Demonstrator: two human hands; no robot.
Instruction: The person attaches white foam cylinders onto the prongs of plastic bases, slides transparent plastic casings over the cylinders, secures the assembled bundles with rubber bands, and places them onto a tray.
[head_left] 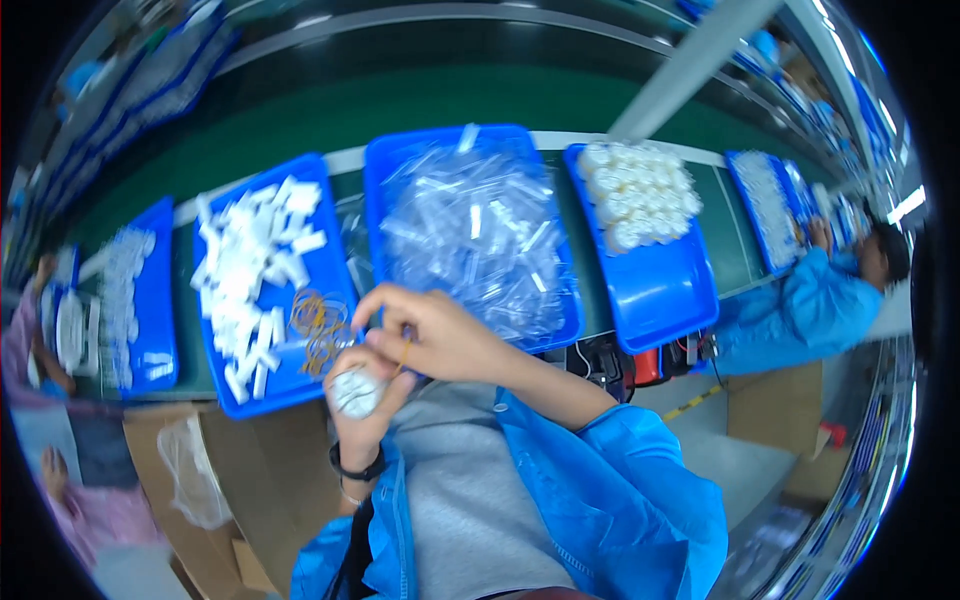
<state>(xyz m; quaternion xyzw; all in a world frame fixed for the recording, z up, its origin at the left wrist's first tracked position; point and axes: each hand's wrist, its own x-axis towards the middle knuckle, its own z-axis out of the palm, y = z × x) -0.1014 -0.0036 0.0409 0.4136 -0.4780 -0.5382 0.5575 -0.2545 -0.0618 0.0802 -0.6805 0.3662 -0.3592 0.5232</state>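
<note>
My left hand [358, 425] is closed round a white, round bundle [357, 393], whose end faces up with thin dark lines across it. Just above it, my right hand [435, 335] pinches a yellowish-brown rubber band [405, 352] stretched down toward the left hand. Whether the band loops round the bundle is hidden by my fingers. A loose heap of similar rubber bands [318, 325] lies beside my hands, at the near right corner of a blue tray [240, 402]. White rectangular pieces [245, 250] fill much of that tray.
A middle blue tray [375, 150] holds see-through plastic pieces [470, 235]. To its right, another blue tray [660, 290] carries rows of white round bundles [640, 195]. A person in blue [815, 300] works at far right; pink sleeves [100, 515] show at left. Cardboard boxes [270, 460] stand below the table.
</note>
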